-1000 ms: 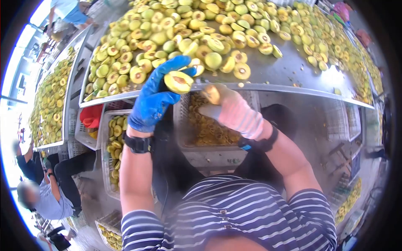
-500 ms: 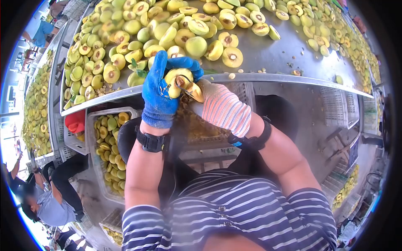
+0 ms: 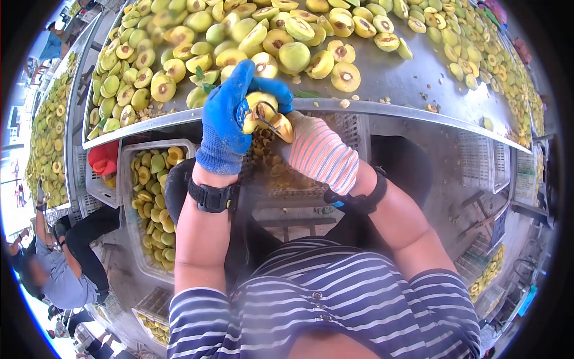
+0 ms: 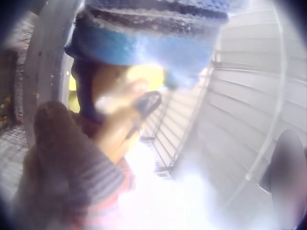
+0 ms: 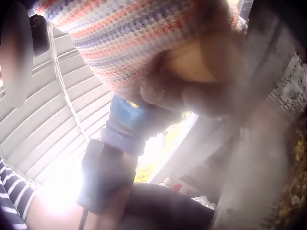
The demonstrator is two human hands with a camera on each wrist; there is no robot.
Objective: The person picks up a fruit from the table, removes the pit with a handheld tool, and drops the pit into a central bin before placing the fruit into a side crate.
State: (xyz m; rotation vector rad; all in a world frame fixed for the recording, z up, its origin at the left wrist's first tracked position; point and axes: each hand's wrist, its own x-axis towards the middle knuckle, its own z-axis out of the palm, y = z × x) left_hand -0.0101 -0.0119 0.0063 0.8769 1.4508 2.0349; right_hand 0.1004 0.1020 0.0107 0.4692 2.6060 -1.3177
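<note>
My left hand, in a blue coated glove, grips a halved yellow-green fruit by its outside, thumb raised along one side. The cut face is turned toward my right hand, which wears a striped knit glove. This hand grips a coring tool by its stubby yellow-brown handle. The tool's thin dark looped blade lies at the middle of the cut face. In the left wrist view the handle and loop show through glare. The handle is blurred in the right wrist view.
A metal table heaped with fruit halves lies just beyond my hands. Below them, a crate contains brownish scraps. Another crate of fruit halves stands at left, near a red object. A person sits farther left.
A second ago my hands were apart, the fruit half raised in the left. They have since come together, the tool's blade meeting the cut face. Over the last half second the grip barely differs.
</note>
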